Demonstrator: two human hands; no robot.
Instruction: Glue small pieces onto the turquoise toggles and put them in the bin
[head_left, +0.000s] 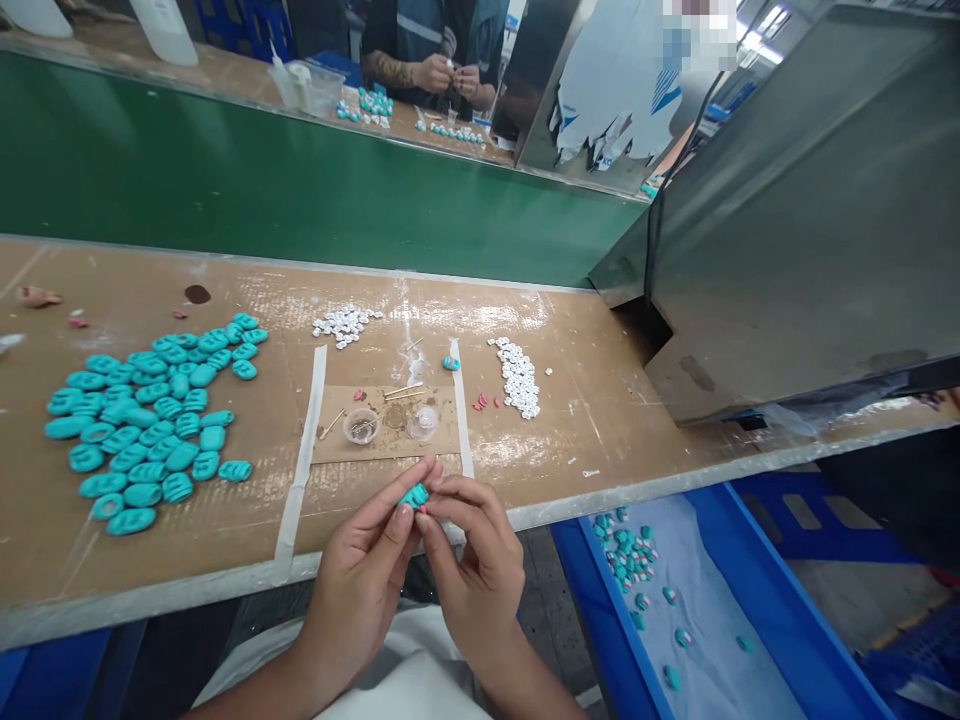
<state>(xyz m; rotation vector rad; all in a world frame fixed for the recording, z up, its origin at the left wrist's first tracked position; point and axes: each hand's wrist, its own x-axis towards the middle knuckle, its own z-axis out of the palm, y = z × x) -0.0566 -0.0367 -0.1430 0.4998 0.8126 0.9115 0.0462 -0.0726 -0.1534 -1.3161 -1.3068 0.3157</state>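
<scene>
Between the fingertips of my left hand [364, 575] is a small teal molded piece [413, 496], held above the table's front edge. My right hand [476, 560] pinches a tiny pink piece [421, 509] against the teal piece's lower right side. Just beyond my hands, a cardboard mat [345, 455] bears two small clear cups [361, 427], thin sticks [405, 392] and a cotton swab [331, 424]. A single teal piece with pink on it [451, 363] stands by the right tape strip. Small pink pieces [482, 400] lie right of the mat.
Many teal pieces [150, 420] cover the table's left part. White bits form piles at the back [345, 325] and right [519, 380]. A blue bin [622, 640] with finished-looking pieces is below right. A metal box [810, 230] stands right. Another person's hands [450, 78] work behind the green partition [300, 190].
</scene>
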